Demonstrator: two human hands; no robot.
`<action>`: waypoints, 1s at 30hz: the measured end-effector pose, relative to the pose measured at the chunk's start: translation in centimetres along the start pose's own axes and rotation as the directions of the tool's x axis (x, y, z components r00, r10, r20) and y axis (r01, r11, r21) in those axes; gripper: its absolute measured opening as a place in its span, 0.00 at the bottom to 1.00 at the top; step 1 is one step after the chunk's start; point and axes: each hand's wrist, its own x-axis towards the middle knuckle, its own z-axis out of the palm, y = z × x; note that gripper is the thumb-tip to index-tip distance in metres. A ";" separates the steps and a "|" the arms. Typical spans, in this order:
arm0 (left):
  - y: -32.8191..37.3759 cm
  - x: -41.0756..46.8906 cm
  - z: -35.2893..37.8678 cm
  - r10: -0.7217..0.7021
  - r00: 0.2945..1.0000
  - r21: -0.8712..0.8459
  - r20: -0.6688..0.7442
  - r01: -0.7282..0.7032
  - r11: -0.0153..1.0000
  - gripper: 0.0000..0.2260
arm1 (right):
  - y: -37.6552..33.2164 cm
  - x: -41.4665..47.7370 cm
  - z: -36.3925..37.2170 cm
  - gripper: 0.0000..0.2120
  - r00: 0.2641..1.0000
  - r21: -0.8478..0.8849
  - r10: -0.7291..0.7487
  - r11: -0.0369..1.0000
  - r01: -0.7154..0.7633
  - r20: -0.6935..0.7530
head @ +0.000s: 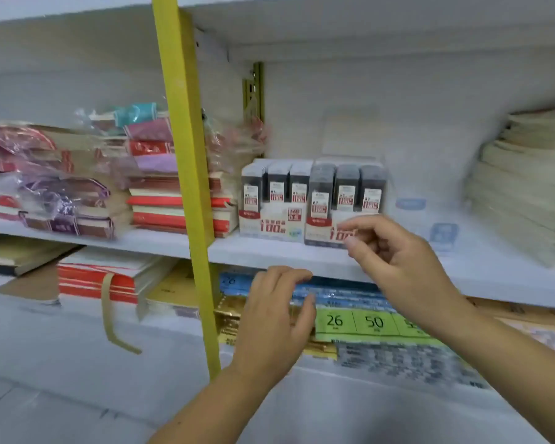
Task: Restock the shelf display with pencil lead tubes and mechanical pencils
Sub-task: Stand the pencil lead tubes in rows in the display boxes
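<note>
Item under restock: 2 display boxes of pencil lead tubes stand side by side, touching, on the middle shelf (269, 251), just right of the yellow upright (186, 155). The white display box (271, 200) is on the left and the grey display box (343, 203) on the right, both set a little back from the shelf's front edge. Each shows 3 columns of dark tubes above a front card printed "100".

Right hand (398, 261): raised at the lower right front corner of the grey display box. The fingers are half curled, forefinger and thumb apart, with nothing held between them. The tips overlap the front card, but blur prevents confirming contact.

Left hand (276, 315): lower, in front of and just below the shelf's front edge. The fingers are loosely curled and hold nothing.

Limits of view: the whole frame is motion-blurred and the small print on the tubes is unreadable. A clear plastic panel (350, 133) behind the grey display box is faint. 2 small blue-labelled items (442, 232) lie to the right of the boxes, and their type is not determinable. The left hand covers part of a gold pack (228, 318) and some blue packs (334, 293) below the shelf.

Surroundings: white shelving against a white back wall. Plastic-wrapped stacks of red and purple stationery (77, 187) lie left of the upright. A pale paper stack (526, 187) sits toward the shelf's right end, cut off by the frame. A green label (353, 320) below reads 26 and 50.
</note>
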 end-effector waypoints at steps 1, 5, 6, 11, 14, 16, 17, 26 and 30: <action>-0.1 -1.2 0.4 -0.007 0.995 -0.024 0.100 0.009 1.000 0.13 | 0.8 -1.7 0.2 0.09 0.998 0.014 0.056 0.998 -0.057 0.040; -2.8 -8.4 3.7 -0.137 0.808 0.015 0.574 0.156 0.988 0.14 | 7.2 -9.8 1.8 0.06 0.905 -0.109 0.373 0.927 -0.358 0.205; -3.6 -10.6 4.7 -0.187 0.726 0.063 0.661 0.195 0.979 0.15 | 9.3 -12.0 2.6 0.06 0.847 -0.148 0.471 0.882 -0.447 0.246; -6.3 -21.7 10.0 -0.403 0.447 0.241 0.799 0.375 0.895 0.16 | 18.9 -25.0 7.3 0.06 0.532 -0.332 0.784 0.619 -0.712 0.320; -7.2 -27.1 12.2 -0.486 0.272 0.304 0.831 0.510 0.805 0.13 | 22.5 -31.0 9.6 0.12 0.359 -0.436 0.884 0.462 -0.772 0.301; -8.1 -30.1 13.1 -0.514 0.205 0.337 0.833 0.550 0.764 0.14 | 23.5 -33.8 10.7 0.15 0.287 -0.451 0.924 0.375 -0.810 0.252; -8.5 -31.3 13.4 -0.530 0.182 0.353 0.829 0.566 0.745 0.17 | 23.8 -35.1 11.1 0.17 0.288 -0.466 0.934 0.356 -0.810 0.213; -10.8 -36.6 14.5 -0.571 0.092 0.459 0.816 0.496 0.737 0.25 | 24.3 -40.1 16.5 0.30 0.312 -0.423 0.945 0.245 -0.872 -0.097; -11.0 -37.1 15.0 -0.620 0.116 0.483 0.776 0.523 0.703 0.15 | 24.9 -40.7 16.8 0.33 0.275 -0.386 0.955 0.213 -0.898 -0.113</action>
